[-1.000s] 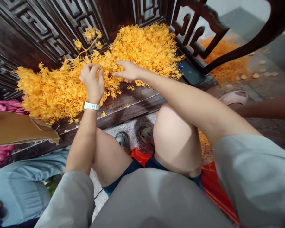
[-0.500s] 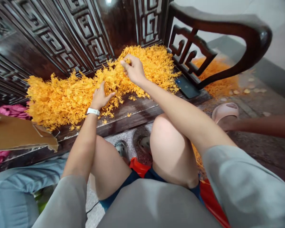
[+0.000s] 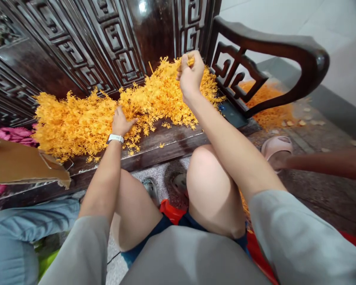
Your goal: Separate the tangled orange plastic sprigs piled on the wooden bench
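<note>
One right-hand grip (image 3: 192, 77) is pinching a yellow sprig (image 3: 191, 61), perhaps risking tearing by snagging the flower heap (image 3: 157, 95) beneath, the left-hand grip (image 3: 121, 123) lying open.

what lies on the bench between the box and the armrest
Yellow flowers lie heaped along that stretch, with a phone by the armrest, as the head view shows.

The left hand (image 3: 121, 124) is nearer, splayed; the right hand (image 3: 192, 78), far and right, is curled fist-like.
</note>
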Demonstrator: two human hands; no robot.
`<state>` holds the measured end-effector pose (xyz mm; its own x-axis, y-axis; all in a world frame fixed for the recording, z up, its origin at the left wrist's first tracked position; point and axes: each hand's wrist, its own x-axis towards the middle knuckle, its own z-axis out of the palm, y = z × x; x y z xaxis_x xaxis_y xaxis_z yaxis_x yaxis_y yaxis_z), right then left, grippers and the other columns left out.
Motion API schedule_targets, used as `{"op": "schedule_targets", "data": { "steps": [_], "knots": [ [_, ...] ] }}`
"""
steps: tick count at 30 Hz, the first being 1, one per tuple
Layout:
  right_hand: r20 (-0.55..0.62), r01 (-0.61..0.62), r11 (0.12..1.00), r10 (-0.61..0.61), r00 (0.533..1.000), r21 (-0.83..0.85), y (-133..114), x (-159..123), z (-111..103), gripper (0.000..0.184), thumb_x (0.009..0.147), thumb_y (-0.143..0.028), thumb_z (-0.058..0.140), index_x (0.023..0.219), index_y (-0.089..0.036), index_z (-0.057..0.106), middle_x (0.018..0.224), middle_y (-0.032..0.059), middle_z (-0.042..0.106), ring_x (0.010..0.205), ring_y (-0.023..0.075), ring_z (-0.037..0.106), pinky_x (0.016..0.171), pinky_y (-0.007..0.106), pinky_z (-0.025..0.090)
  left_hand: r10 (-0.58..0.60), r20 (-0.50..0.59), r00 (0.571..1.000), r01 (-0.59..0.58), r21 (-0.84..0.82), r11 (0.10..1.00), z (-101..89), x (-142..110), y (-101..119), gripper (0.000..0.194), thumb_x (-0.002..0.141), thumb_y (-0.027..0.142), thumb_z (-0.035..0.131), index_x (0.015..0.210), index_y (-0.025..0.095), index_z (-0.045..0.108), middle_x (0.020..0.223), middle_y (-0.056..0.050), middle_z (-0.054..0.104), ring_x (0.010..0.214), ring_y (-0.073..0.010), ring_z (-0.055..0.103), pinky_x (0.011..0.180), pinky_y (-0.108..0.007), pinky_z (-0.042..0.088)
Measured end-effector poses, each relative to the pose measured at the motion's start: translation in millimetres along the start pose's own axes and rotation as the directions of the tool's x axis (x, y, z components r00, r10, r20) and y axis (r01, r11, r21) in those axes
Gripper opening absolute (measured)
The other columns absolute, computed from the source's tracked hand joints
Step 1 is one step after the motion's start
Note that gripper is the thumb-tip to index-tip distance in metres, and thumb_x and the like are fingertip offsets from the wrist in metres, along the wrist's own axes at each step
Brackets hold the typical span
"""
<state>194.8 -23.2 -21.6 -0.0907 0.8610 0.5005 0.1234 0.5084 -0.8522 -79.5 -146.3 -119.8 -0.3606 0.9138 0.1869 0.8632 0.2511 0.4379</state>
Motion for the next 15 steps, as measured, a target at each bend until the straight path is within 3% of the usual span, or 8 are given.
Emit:
{"op": "schedule_targets", "data": {
  "steps": [3, 6, 9, 12, 13, 15],
  "knots": [
    [-0.137, -0.111, 0.991, 0.099, 0.986, -0.081, -14, -4, -7, 0.045, 0.099, -0.075, 0.051, 0.108, -0.031, 0.058, 0.089, 0.0058, 0.059, 0.086, 0.0244, 0.066, 0.066, 0.034, 0.054, -0.043, -0.003, 0.999, 0.043, 0.042, 0.998, -1.9, -1, -2, 0.099, 0.082, 0.057, 0.075, 0.160, 0.008, 0.039, 0.159, -0.031, 0.046, 0.150, -0.0448, 0.046, 0.124, -0.057, 0.040],
    [-0.191, -0.130, 0.983, 0.104, 0.976, -0.127, -20, 3, -19, 0.043, 0.102, -0.072, 0.047, 0.109, -0.031, 0.055, 0.093, 0.0068, 0.058, 0.090, 0.0243, 0.067, 0.064, 0.033, 0.052, -0.079, 0.018, 0.997, 0.077, 0.085, 0.993, -2.0, -3, 1, 0.091, 0.086, 0.058, 0.070, 0.158, 0.008, 0.044, 0.158, -0.030, 0.048, 0.147, -0.0452, 0.049, 0.122, -0.058, 0.042],
    [-0.394, -0.118, 0.992, 0.124, 0.911, 0.039, -19, 19, -44, 0.028, 0.113, -0.049, 0.029, 0.099, -0.029, 0.041, 0.088, 0.0036, 0.052, 0.076, 0.0169, 0.063, 0.061, 0.029, 0.048, -0.121, 0.045, 0.992, 0.114, 0.137, 0.984, -1.0, -7, 3, 0.089, 0.084, 0.054, 0.071, 0.157, 0.010, 0.047, 0.162, -0.029, 0.046, 0.147, -0.0495, 0.048, 0.120, -0.065, 0.041],
    [-0.552, 0.008, 0.964, 0.145, 0.821, 0.265, -14, 25, -70, 0.024, 0.113, -0.029, 0.026, 0.090, -0.030, 0.029, 0.076, -0.0020, 0.040, 0.060, 0.0142, 0.046, 0.059, 0.031, 0.042, -0.110, 0.064, 0.992, 0.100, 0.151, 0.984, -0.8, -9, 6, 0.088, 0.084, 0.049, 0.071, 0.158, 0.009, 0.046, 0.164, -0.030, 0.043, 0.148, -0.0520, 0.045, 0.118, -0.069, 0.040],
    [-0.559, 0.036, 0.962, 0.128, 0.819, 0.272, -13, 23, -75, 0.026, 0.114, -0.034, 0.030, 0.088, -0.030, 0.029, 0.074, -0.0023, 0.039, 0.061, 0.0156, 0.044, 0.060, 0.033, 0.042, -0.099, 0.071, 0.993, 0.087, 0.152, 0.984, -1.2, -9, 9, 0.088, 0.085, 0.048, 0.070, 0.159, 0.009, 0.045, 0.164, -0.030, 0.043, 0.147, -0.0526, 0.045, 0.117, -0.069, 0.040],
    [-0.492, 0.017, 0.979, 0.087, 0.866, 0.203, -10, 13, -78, 0.037, 0.110, -0.061, 0.038, 0.086, -0.031, 0.038, 0.071, -0.0004, 0.042, 0.070, 0.0195, 0.046, 0.065, 0.036, 0.041, -0.083, 0.087, 0.993, 0.068, 0.169, 0.983, -2.9, -10, 18, 0.087, 0.087, 0.049, 0.068, 0.160, 0.009, 0.044, 0.165, -0.031, 0.041, 0.146, -0.0547, 0.046, 0.115, -0.071, 0.041]
  ]
}}
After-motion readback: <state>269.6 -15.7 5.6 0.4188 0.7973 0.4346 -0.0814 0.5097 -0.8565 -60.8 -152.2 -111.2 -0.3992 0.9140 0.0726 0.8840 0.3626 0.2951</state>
